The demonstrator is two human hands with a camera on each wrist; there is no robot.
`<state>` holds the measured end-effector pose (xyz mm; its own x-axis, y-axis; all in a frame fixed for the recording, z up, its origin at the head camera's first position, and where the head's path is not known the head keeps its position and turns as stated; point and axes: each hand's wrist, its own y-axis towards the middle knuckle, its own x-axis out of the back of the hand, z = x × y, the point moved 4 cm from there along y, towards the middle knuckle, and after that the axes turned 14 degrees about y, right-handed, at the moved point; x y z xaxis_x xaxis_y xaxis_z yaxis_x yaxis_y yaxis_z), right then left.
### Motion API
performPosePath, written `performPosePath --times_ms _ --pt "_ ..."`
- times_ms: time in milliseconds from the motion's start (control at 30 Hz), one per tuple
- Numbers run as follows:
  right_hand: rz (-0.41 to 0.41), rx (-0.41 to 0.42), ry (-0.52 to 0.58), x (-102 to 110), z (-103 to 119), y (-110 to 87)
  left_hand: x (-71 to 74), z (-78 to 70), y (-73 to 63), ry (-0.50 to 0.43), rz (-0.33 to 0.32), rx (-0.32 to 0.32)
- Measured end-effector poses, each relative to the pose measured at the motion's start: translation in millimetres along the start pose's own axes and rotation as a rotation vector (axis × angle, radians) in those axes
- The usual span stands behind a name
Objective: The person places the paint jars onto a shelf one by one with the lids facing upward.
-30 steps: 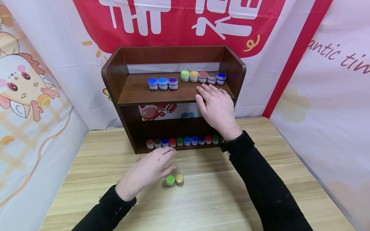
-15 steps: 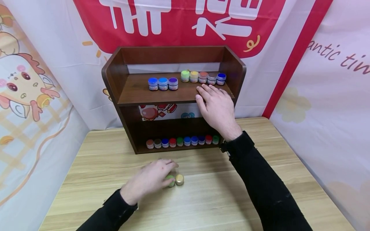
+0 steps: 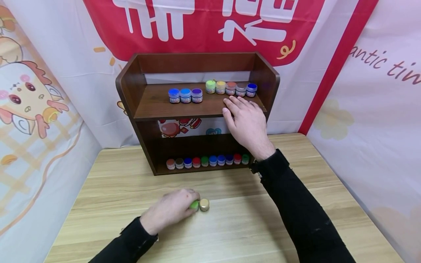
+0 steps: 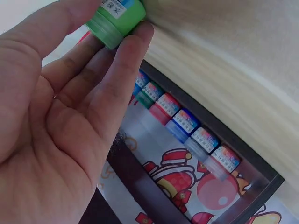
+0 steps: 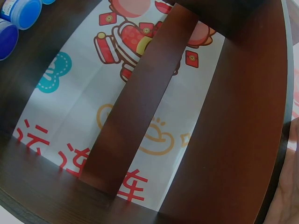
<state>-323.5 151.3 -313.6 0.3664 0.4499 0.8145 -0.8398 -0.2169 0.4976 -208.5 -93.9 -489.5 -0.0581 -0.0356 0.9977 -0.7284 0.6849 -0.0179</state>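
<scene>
My left hand (image 3: 169, 211), low over the table in the head view, pinches a small green paint jar (image 3: 194, 205). In the left wrist view the thumb and fingertips are on either side of the labelled green jar (image 4: 122, 21). Just right of it, a gold-lidded jar (image 3: 204, 205) stands on the table. My right hand (image 3: 248, 126) rests on the front edge of the upper shelf (image 3: 184, 110), palm down, with fingers extended and holding nothing. Only a sliver of the right hand (image 5: 286, 182) shows in the right wrist view, behind a brown board.
Several paint jars stand on the upper board: a blue and purple group (image 3: 185, 95) at left, a mixed row (image 3: 231, 88) at right. Another row of jars (image 3: 213, 161) lines the bottom board. The wooden table (image 3: 230, 226) spreads in front; printed cloth (image 3: 361, 146) hangs around.
My left hand has come down and toward me from in front of the lower shelf and taken hold of the green paint jar. The right hand has stayed in place.
</scene>
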Motion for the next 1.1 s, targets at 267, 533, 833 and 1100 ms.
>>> performPosePath --times_ms 267,533,833,1100 --pt "-0.004 0.004 -0.001 -1 0 0.2 17.2 5.9 -0.7 -0.042 -0.075 0.023" --pt "-0.005 0.001 -0.001 -1 -1 0.3 39.0 14.8 -0.8 -0.005 -0.148 0.038" --pt "0.006 -0.007 0.006 -1 0 -0.1 66.0 24.1 -4.2 -0.005 -0.24 0.138" --pt "0.005 -0.006 0.004 -1 0 0.0 89.9 28.3 -9.6 0.03 -0.375 0.166"
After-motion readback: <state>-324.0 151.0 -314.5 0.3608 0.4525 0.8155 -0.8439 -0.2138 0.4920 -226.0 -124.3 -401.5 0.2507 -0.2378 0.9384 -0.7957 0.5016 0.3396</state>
